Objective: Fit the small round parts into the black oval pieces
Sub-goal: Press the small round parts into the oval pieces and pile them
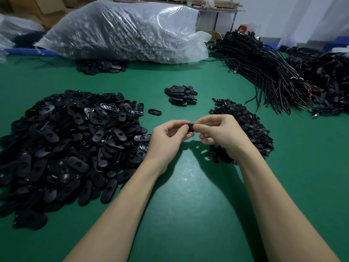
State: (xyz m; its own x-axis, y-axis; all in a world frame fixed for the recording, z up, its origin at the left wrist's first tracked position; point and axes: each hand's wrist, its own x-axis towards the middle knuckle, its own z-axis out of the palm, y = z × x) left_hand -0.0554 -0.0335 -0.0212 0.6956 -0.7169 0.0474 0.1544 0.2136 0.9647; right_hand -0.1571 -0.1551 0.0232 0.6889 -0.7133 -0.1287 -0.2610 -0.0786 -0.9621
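Head view, hands pinching glossy oval piece [190,128]

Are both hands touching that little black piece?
Touching: the head view shows the left hand and right hand pinching the black piece from either side.

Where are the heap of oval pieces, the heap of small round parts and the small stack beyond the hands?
heap of oval pieces [71,140], head view, heap's middle.
heap of small round parts [245,120], head view, upper part.
small stack [182,95], head view, its centre.
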